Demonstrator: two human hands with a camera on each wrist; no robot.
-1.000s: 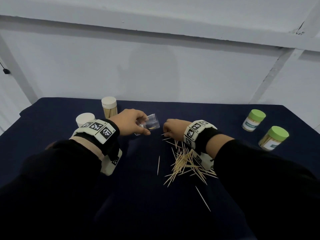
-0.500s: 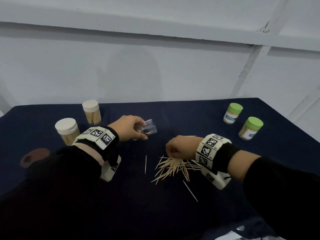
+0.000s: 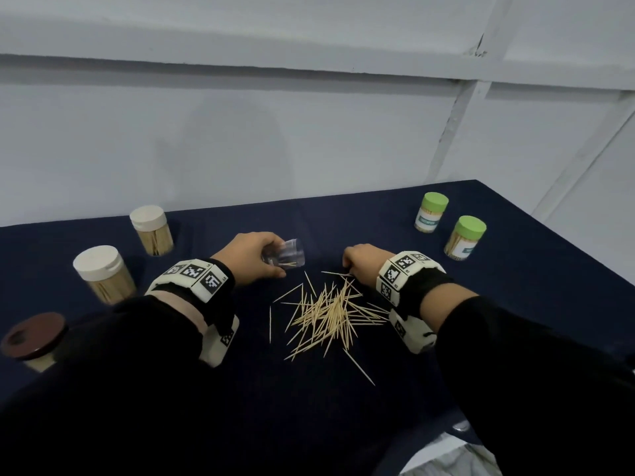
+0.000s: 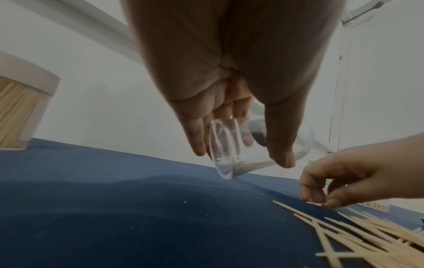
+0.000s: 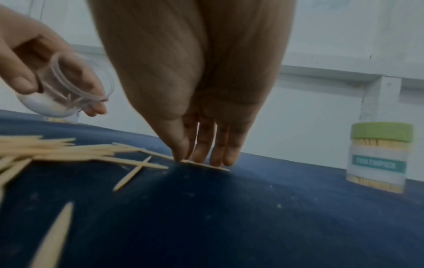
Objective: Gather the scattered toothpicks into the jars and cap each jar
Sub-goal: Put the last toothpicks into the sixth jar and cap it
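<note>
Nearest on the dark blue cloth-covered surface (image 3: 515, 269) lies a loose heap of toothpicks (image 3: 330, 314), with a brown-lidded jar (image 3: 32, 338) at the left edge. Beyond the heap the left hand (image 3: 252, 257) grips a clear uncapped jar (image 3: 285, 257) tilted on its side — a few toothpicks inside — while the right hand (image 3: 364, 262) presses its fingertips (image 5: 201, 156) onto one toothpick (image 5: 206, 166), thumb closing in. Farther back stand two white-lidded jars (image 3: 151, 231) left and two green-lidded jars (image 3: 431, 214) right — both pairs capped and full — before a pale grey panelled wall (image 3: 309, 139).
</note>
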